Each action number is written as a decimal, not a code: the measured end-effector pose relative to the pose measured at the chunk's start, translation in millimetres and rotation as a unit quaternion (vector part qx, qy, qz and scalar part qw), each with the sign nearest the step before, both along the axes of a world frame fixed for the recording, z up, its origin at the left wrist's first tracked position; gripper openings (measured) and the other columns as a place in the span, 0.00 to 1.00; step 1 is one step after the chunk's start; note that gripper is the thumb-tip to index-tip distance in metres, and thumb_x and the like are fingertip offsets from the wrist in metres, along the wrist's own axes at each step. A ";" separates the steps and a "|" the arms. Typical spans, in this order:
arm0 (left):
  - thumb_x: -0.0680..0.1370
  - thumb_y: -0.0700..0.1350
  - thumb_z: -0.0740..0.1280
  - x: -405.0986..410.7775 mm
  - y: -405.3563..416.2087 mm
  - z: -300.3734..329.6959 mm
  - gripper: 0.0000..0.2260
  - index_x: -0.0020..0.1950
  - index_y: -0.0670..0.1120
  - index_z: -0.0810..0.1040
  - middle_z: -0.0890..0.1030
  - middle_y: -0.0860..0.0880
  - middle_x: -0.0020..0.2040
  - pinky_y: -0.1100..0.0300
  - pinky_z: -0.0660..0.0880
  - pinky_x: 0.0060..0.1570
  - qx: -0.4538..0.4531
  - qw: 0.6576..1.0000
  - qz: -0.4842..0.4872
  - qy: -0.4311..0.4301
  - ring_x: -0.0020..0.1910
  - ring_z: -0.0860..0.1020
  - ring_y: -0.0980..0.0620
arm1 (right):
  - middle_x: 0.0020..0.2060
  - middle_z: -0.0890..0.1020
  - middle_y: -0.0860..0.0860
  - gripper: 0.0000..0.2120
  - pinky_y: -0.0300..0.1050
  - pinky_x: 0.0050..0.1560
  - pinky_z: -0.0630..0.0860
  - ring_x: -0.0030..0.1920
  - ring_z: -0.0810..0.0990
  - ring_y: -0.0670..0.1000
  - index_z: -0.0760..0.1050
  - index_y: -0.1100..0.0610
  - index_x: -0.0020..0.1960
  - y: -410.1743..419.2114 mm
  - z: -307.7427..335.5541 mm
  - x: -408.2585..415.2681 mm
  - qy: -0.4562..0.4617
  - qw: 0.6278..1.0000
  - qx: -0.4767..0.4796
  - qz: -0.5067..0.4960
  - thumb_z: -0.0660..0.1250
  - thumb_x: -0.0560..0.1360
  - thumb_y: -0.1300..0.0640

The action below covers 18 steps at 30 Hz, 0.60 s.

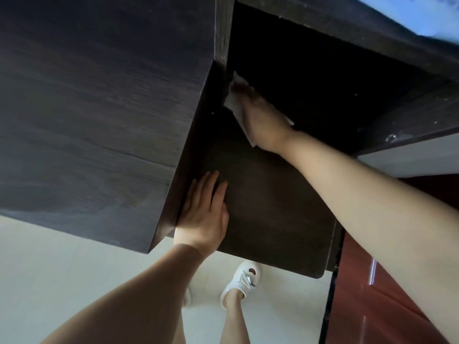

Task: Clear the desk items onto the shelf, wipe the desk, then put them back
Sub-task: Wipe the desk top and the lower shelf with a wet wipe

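A dark brown wooden desk surface lies below me, set lower than a tall dark wooden block on its left. My right hand reaches to the far end of the surface, pressing a white cloth flat against it, near the block's corner. The cloth shows on both sides of the hand. My left hand rests flat on the near left part of the desk, fingers straight and holding nothing, beside the block's side wall.
A dark recess opens behind the desk surface, under a dark wooden board. Pale tiled floor lies below, with my feet in white shoes. A reddish-brown panel stands at the lower right.
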<state>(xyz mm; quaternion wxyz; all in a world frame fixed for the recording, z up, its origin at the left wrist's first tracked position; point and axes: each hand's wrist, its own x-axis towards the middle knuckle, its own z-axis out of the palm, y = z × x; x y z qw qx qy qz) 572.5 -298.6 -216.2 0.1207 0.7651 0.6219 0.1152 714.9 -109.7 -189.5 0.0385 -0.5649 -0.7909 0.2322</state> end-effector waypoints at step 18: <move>0.76 0.44 0.53 1.0 -0.4 -1.4 0.18 0.64 0.40 0.66 0.73 0.37 0.65 0.51 0.52 0.69 0.015 1.000 0.000 -0.007 0.67 0.62 0.44 | 0.76 0.47 0.60 0.29 0.56 0.76 0.43 0.76 0.44 0.57 0.43 0.63 0.75 -71.8 -20.9 55.5 -0.123 0.938 0.018 -0.322 0.44 0.80 0.48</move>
